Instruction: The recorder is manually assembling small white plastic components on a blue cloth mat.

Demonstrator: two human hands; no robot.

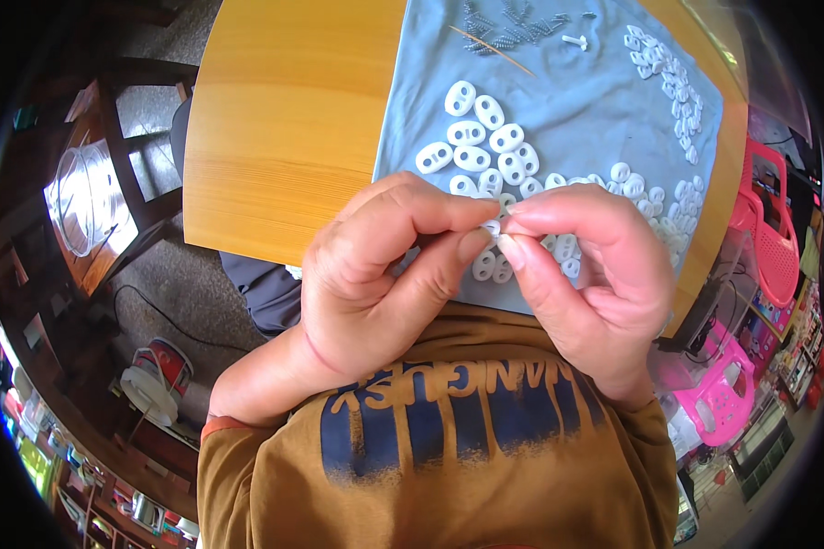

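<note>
My left hand [375, 265] and my right hand [595, 265] meet over the near edge of a blue cloth [568, 110]. Thumb and fingertips of both are pinched on a small white plastic piece [493, 226], mostly covered by the fingers. Just beyond the hands lie several white oval pieces with two holes each [468, 133], some partly hidden behind my fingers. A heap of small rounded white pieces [645, 197] spreads to the right of my right hand.
The cloth covers part of a wooden table [284, 119]. At its far side are small metal springs [513, 32], a thin wooden stick [493, 49] and a single white plug-like part [575, 41]. More small white parts [673, 82] lie far right. Pink plastic chairs [764, 229] stand beyond the right edge.
</note>
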